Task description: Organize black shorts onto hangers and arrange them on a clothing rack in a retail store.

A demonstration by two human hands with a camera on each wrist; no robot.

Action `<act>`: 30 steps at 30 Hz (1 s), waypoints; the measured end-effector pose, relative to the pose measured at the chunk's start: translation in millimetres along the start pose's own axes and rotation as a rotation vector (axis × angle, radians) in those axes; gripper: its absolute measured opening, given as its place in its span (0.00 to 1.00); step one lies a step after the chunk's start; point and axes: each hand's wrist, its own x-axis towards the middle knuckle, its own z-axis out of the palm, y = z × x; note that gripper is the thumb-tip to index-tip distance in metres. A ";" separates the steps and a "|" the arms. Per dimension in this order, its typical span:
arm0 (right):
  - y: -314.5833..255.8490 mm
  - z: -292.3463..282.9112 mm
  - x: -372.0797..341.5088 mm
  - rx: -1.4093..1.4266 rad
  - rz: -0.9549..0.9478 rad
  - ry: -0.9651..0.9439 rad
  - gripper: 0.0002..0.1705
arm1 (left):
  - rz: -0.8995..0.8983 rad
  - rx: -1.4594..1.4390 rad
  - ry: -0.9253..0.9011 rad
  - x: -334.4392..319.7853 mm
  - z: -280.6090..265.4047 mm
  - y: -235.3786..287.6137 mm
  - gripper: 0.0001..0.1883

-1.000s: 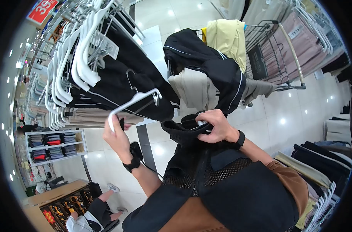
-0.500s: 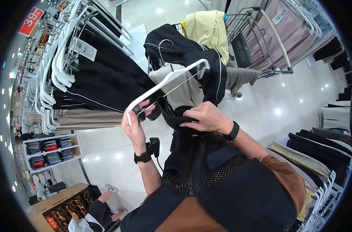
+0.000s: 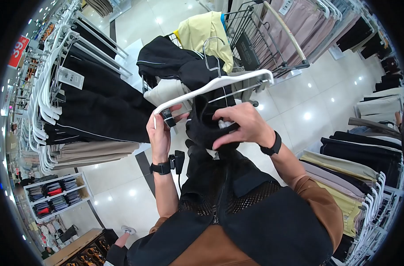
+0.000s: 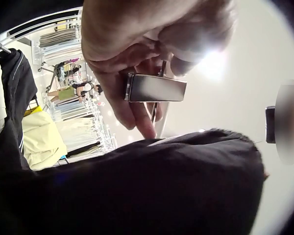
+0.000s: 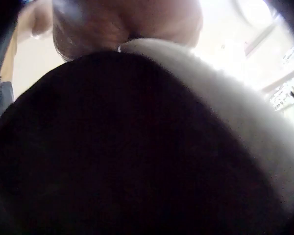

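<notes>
At far left, dark trousers [image 3: 102, 95] with pale piping hang on a rack, near the left hand [image 3: 159, 138]. That hand grips the left end of the white hanger [image 3: 219, 82], fingers curled beside its dark clip [image 3: 168, 118]. The hanger looks like light, stiff moulded plastic, so the end of its arm should make a sure handle, though the smooth surface may turn a little in the fingers. It is held up before the person's chest, tilted with its right end higher; the arms slope gently from the centre, a thin metal rod runs beneath them, and a slim wire hook [image 3: 204, 49] rises above. In the left wrist view the clip's face shines like metal. Just below the hanger is the black garment [image 3: 199, 126], bunched and folded, its upper edge standing as a thick, rounded band. It appears soft, limp and fairly light, likely to sag wherever it is unsupported and unlikely to slip or break; that firmer band seems the best place to take hold. The right hand [image 3: 248, 124] pinches the band's right side between thumb and fingers, with something pale there, too unclear to name. Farther right, more folded trousers [image 3: 339, 168] hang in a row.
</notes>
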 end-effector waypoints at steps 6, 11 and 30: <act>-12.6 4.6 -9.0 0.089 0.052 0.081 0.46 | -0.027 -0.041 -0.107 12.7 20.9 -7.6 0.27; 15.3 -8.1 -26.1 0.132 0.599 0.194 0.47 | -0.117 -0.022 -0.026 -4.7 10.5 -21.4 0.24; 49.6 19.0 -18.6 0.020 0.800 0.011 0.35 | 0.038 0.659 0.178 -20.6 64.7 -7.4 0.18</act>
